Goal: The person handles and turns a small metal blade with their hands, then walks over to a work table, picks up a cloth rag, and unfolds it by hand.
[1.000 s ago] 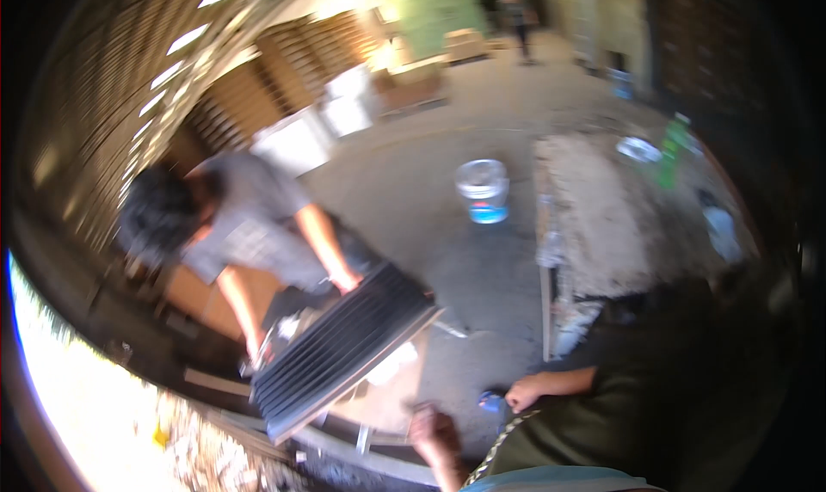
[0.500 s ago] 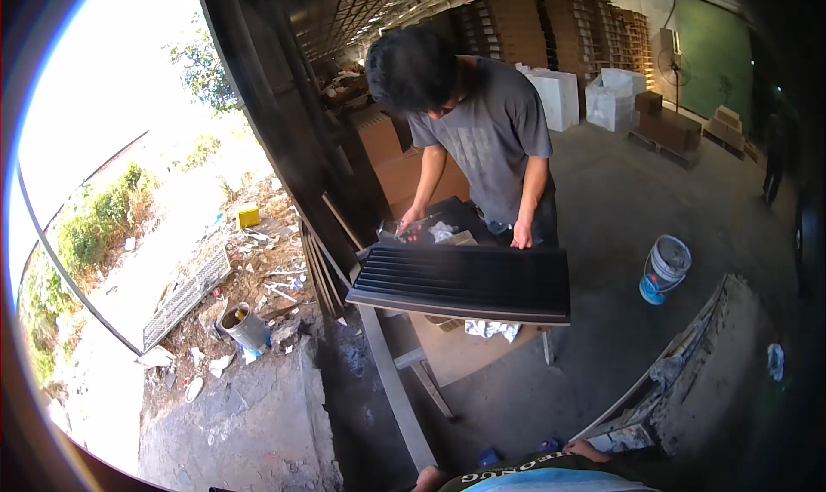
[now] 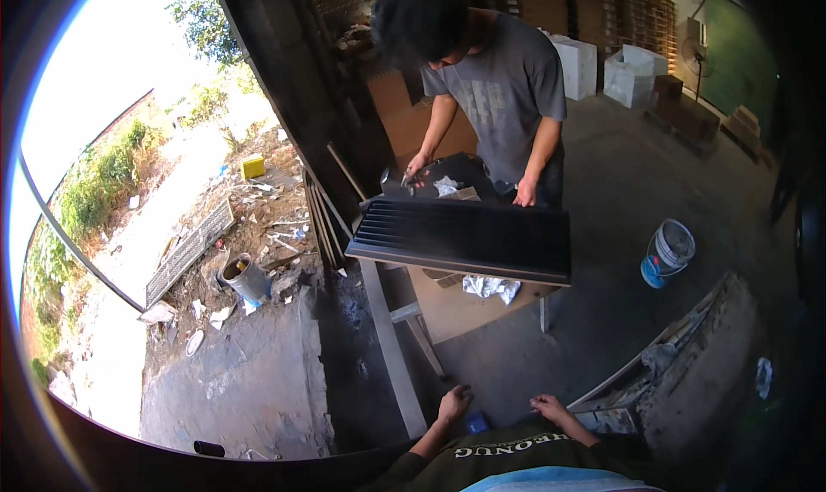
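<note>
My left hand (image 3: pixel 453 404) is held out low in front of my body, its fingers loosely bent and darkened at the tips. Opposite it, my right hand (image 3: pixel 549 408) points inward with fingers partly curled. A gap separates the two hands, and nothing shows in either. A blue shoe tip (image 3: pixel 476 422) appears below, between them. Farther ahead, another person (image 3: pixel 495 88) stands at a dark ribbed panel (image 3: pixel 465 238), one hand on its far edge and the other near a small tool I cannot make out. My hands are apart from the panel.
Crumpled white material (image 3: pixel 490 287) lies under the panel on a brown board. A pale beam (image 3: pixel 391 354) runs toward me at left. A bucket (image 3: pixel 674 242) stands on the floor at right, near a low rough ledge (image 3: pixel 688 354). Outside at left are debris and another bucket (image 3: pixel 245 279).
Both my hands have risen from the lower edge and come forward into view, nearer each other. The view has tilted down. The other person still handles the panel.
</note>
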A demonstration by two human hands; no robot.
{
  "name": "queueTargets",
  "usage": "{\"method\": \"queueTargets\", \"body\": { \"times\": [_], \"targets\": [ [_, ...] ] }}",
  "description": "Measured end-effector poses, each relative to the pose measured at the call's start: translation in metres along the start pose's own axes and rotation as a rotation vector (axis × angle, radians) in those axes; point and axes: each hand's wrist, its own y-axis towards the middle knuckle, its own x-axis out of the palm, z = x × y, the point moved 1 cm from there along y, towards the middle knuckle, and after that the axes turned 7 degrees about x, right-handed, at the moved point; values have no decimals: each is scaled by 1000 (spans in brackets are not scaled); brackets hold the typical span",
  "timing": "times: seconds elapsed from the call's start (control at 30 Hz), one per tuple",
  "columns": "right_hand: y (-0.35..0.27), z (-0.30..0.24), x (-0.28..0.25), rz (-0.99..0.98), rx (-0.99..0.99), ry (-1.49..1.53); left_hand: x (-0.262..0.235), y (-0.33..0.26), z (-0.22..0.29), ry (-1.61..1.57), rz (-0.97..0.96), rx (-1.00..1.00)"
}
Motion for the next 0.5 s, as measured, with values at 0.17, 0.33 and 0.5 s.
{"method": "queueTargets", "body": {
  "times": [0.17, 0.33, 0.5],
  "targets": [
    [-66, -117, 34, -226, -255, 156, -50, -7, 94, -276, 6, 188],
    [-107, -193, 63, -403, -350, 229, -63, -26, 122, -608, -34, 328],
    [-116, -204, 84, -390, -336, 277, -74, -46, 140, -443, 138, 382]
  ]
}}
